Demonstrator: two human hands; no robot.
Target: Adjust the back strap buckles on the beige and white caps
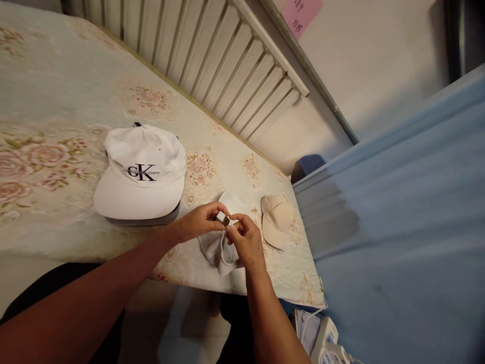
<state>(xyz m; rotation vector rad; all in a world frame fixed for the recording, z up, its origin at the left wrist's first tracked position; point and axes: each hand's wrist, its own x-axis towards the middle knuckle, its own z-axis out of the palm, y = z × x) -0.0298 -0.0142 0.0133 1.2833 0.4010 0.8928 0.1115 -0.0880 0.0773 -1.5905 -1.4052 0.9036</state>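
Note:
My left hand is closed, its thumb and fingertips pinching a small silvery buckle-like piece. From the other side, the fingertips of my right hand close on the same piece; its exact kind is too small to tell. Just below both hands lies a pale grey-white cap, with a strap or edge band looping up near the fingers; the hands hide part of it. Left of my left hand sits a white cap with black letters on its front. A beige cap rests to the right of my right hand.
All the caps lie on a bed with a floral cover. A metal railing runs along the far side, with a pink note above. A blue curtain hangs at the right. White cables and a white device are at lower right.

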